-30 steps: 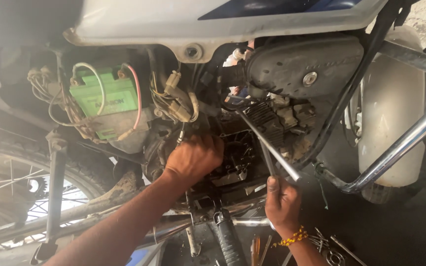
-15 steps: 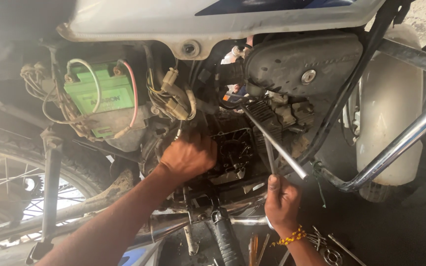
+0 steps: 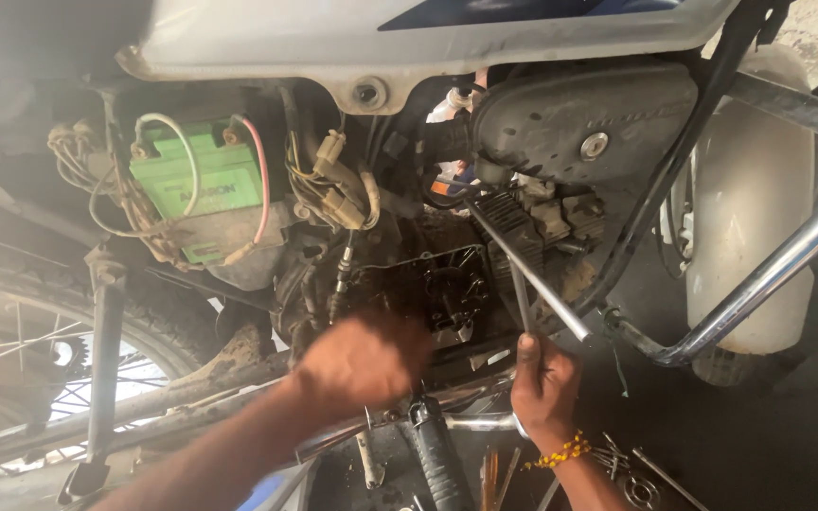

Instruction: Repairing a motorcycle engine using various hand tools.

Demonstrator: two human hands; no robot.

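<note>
A motorcycle stands side-on with its side covers off. My left hand (image 3: 362, 364) is blurred and curled into a fist just below the open, oily engine case (image 3: 447, 289); what its fingers hold is hidden. My right hand (image 3: 543, 383), with a yellow bead bracelet at the wrist, grips the shaft of a metal T-handle wrench (image 3: 532, 284). The wrench's long bar slants up toward the finned cylinder (image 3: 513, 222).
A green battery (image 3: 196, 185) with loose wires sits at upper left, beside dangling cream connectors (image 3: 343, 194). A chrome guard bar (image 3: 788, 255) and a white fender (image 3: 750, 218) are at right. A spoked wheel (image 3: 11, 369) is lower left. Loose tools (image 3: 636, 473) lie on the ground.
My left hand has dropped from the engine case opening to just below it and is now blurred. My right hand stays on the wrench with little movement.
</note>
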